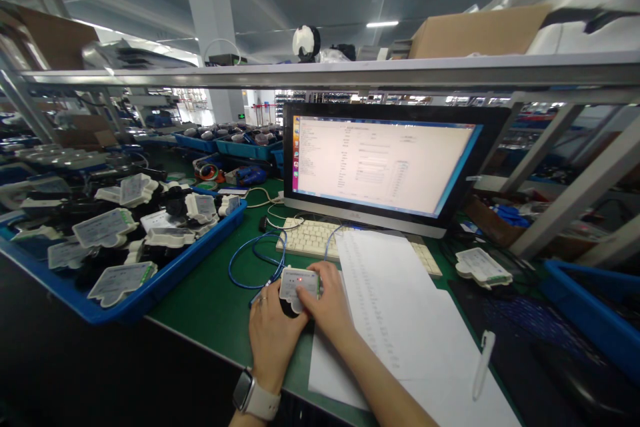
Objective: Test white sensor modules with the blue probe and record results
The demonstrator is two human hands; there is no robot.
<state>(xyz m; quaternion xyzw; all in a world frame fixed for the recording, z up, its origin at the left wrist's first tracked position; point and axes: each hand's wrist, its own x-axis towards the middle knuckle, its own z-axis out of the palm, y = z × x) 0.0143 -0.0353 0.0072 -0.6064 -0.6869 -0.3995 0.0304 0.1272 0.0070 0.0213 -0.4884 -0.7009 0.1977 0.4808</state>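
Note:
Between my two hands is a small white electronic module (295, 285) with a printed label, a lit red light and a green connector on its right side. My left hand (274, 325), wearing a ring and a watch, grips the module's left and lower side. My right hand (327, 300) holds its right side, with the thumb lying on the label. A blue cable (233, 267) loops on the bench by the module's left side; where its end goes is hidden by my left hand. Printed paper sheets (380, 300) lie under my right forearm.
A blue tray (125, 307) of similar white modules stands at left. Behind my hands are a keyboard (305, 237) and a monitor (380, 167). A white pen (483, 363) rests on the papers. Another module (483, 267) and a blue bin (590, 313) are at right. A shelf (320, 73) crosses above.

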